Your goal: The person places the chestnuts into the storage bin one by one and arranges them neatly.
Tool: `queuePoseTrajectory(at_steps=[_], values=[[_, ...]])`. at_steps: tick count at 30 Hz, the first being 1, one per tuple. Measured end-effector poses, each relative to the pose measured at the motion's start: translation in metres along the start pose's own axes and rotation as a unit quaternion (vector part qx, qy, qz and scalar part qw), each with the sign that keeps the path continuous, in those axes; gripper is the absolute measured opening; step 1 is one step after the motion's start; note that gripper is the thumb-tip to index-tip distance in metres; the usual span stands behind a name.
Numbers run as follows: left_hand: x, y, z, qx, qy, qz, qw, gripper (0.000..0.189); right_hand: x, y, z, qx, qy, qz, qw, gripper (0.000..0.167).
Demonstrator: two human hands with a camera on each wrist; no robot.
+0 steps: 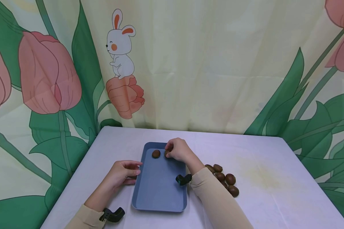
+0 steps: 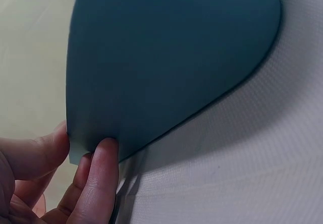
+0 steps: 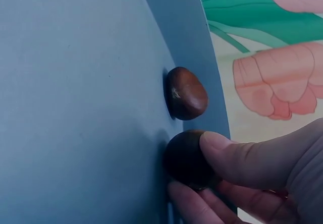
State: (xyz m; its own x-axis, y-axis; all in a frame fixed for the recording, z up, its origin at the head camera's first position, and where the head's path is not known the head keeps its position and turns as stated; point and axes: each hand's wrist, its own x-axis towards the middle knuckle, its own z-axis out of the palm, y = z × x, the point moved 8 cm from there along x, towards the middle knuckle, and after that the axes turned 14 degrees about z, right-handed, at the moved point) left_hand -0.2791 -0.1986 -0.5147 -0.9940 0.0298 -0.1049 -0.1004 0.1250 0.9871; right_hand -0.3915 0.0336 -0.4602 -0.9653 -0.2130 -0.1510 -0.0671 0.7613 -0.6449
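Note:
A blue rectangular tray (image 1: 160, 190) lies on the table, its long sides running away from me. My left hand (image 1: 123, 173) is at the tray's left side; in the left wrist view its thumb and fingers pinch the rim. My right hand (image 1: 179, 151) reaches over the far right corner and pinches a dark brown chestnut (image 3: 187, 159) between thumb and fingers, close to the tray's far wall. Another chestnut (image 1: 156, 154) rests in the tray just left of it, against that same wall in the right wrist view.
Several chestnuts (image 1: 230, 179) lie in a loose group right of the tray, partly hidden by my right sleeve (image 1: 218, 200). A white cloth covers the table (image 1: 275, 190). Behind it hangs a curtain (image 1: 203, 63) printed with tulips and a rabbit.

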Motion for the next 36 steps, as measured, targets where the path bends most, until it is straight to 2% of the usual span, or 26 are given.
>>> queuePoseTrajectory(at_steps=[10,17,25,36], values=[[-0.002,0.001,-0.001,0.003,0.005,0.000,1.0000,0.036,-0.002,-0.002,-0.003,-0.060,0.015,0.021,0.9979,0.013],[-0.001,0.000,0.000,0.004,0.004,0.000,1.0000,0.037,-0.004,0.000,-0.006,-0.057,0.009,0.032,0.9978,0.015],[-0.002,0.000,0.000,0.001,0.005,-0.004,1.0000,0.037,-0.004,0.001,-0.009,-0.044,0.003,0.025,0.9987,0.020],[-0.003,0.000,0.000,0.003,0.005,-0.003,1.0000,0.037,-0.012,-0.001,-0.021,-0.024,0.003,0.024,0.9994,0.023]])
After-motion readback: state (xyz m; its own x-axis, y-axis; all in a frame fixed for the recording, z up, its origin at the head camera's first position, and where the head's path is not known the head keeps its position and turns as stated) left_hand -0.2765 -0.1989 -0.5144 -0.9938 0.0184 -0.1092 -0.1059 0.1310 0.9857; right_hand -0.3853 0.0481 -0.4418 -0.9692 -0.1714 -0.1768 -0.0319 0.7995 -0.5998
